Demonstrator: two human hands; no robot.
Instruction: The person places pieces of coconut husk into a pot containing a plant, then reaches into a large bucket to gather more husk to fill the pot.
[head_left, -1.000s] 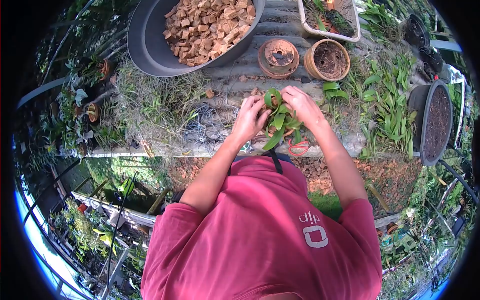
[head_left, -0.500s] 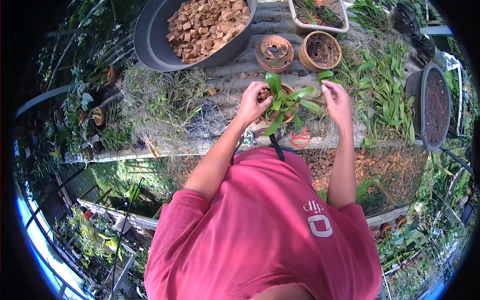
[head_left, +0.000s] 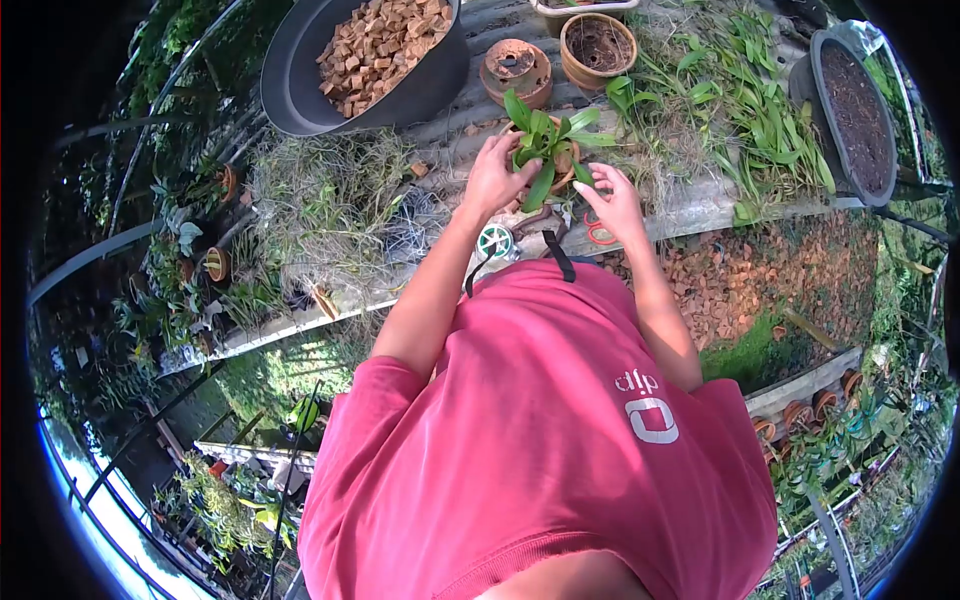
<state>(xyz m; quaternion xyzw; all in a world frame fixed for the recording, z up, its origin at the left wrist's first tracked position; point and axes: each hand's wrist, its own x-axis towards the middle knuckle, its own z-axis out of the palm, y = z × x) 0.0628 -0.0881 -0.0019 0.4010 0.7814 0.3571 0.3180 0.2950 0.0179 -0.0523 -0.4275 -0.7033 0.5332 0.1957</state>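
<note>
A green leafy plant (head_left: 545,135) stands in a small terracotta pot (head_left: 566,160) close to the front of the bench. My left hand (head_left: 497,175) is closed at the pot's left side, its thumb reaching in toward the base of the leaves. At the lower right of the plant, my right hand (head_left: 613,200) has thumb and fingertips closed about a leaf (head_left: 583,174). Red-handled scissors (head_left: 600,230) lie just under the right hand, partly covered by it. Left of them, near my waist, is a green reel of tie wire (head_left: 495,240).
A large dark tub (head_left: 300,75) of brown chunks (head_left: 385,50) stands at the back left. Two clay pots, one upturned (head_left: 515,72) and one upright (head_left: 598,50), sit behind the plant. Loose leafy plants (head_left: 765,130) and a soil-filled planter (head_left: 855,120) are to the right; dry roots (head_left: 320,190) lie left.
My right hand has moved left and in from the loose leaves to the potted plant's lower right leaf. My left hand stays at the pot. The whole view has shifted and turned slightly.
</note>
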